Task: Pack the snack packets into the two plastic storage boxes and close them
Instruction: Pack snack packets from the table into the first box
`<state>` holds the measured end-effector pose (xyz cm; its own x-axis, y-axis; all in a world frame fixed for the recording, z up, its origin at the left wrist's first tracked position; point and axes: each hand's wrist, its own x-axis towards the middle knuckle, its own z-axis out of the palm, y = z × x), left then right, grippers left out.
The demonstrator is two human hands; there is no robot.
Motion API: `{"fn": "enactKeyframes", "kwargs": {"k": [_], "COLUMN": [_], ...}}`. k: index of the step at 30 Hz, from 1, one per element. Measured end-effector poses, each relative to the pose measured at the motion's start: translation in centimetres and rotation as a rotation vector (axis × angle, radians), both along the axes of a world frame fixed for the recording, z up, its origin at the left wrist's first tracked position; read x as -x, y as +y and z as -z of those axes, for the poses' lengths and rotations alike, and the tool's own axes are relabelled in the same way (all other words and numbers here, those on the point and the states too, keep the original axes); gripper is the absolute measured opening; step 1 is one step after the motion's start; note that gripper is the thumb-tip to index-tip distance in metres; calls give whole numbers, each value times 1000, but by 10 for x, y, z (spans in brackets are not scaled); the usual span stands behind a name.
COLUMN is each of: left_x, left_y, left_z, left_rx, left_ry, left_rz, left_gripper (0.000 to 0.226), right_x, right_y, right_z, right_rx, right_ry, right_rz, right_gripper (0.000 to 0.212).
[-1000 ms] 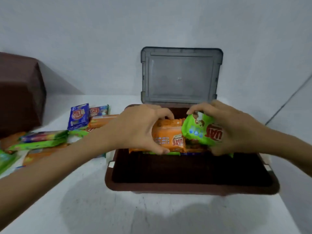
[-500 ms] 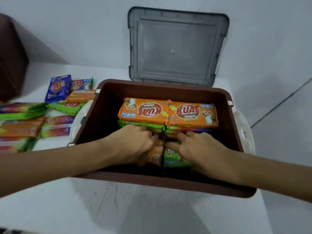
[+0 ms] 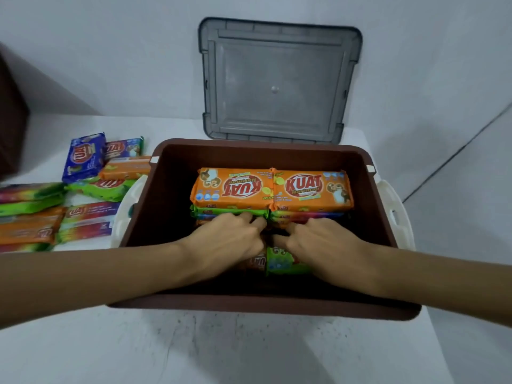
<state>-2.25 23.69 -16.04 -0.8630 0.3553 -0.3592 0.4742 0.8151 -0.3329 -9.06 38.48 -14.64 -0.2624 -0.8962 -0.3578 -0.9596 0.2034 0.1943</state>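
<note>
- Brown box: open, on counter; grey lid upright behind it.
- Orange packets: two, side by side atop the stack inside.
- Loose packets: counter, left of box.

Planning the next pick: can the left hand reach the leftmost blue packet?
Probably yes: the leftmost blue packet lies uncovered left of the brown box, once the left hand lifts out.
</note>
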Motion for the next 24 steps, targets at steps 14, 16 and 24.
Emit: {"fn": "enactKeyframes", "kwargs": {"k": [14,16,24], "left_x": [-4,-13,-88], "left_y": [-41,-62,-174], "left_z": [-68,-88,-107], "left_rx": [-767,-884,-805], "left_ry": [106,253,510], "left_rz": [-234,-290,-741], "left_gripper": [30,25,41], "right_x": [10,9,-14], "right_y": [-22,-38,-145], "right_z": [-39,-57,-98], "right_rx": [194,297,584], "right_ry": [-274,-283,-421], "right_rz": [106,99,-101], "right_gripper": [42,39,33]}}
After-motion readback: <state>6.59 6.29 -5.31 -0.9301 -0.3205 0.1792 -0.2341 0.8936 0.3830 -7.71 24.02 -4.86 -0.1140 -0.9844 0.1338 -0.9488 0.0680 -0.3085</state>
